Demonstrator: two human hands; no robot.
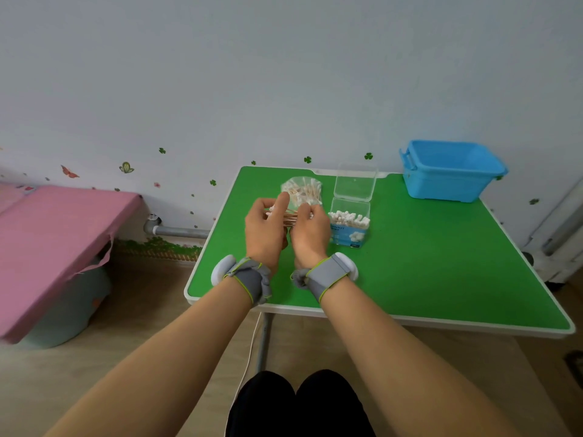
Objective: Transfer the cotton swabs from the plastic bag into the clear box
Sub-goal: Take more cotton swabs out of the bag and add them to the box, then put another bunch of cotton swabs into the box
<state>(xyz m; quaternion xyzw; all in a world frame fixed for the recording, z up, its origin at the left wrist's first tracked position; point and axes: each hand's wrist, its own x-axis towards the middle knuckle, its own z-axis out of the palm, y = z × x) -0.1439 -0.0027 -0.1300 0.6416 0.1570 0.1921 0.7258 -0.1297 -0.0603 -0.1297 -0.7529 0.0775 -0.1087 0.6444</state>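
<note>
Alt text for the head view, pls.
Left hand and right hand hold a bundle of cotton swabs above a green table, near a plastic bag of more swabs. Right of them stands a clear box, lid open, swabs inside; a blue bin sits beyond.

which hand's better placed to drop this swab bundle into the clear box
Probably the right hand: it holds the swab bundle and sits directly beside the open clear box; the left hand is on the far side.

Open box [348, 228] stands just beside the right hand [310, 233], raised lid [356, 184] behind it; bag [303, 189] lies beyond the hand; bench [441, 263] runs free rightward to a blue tub [451, 171].
</note>
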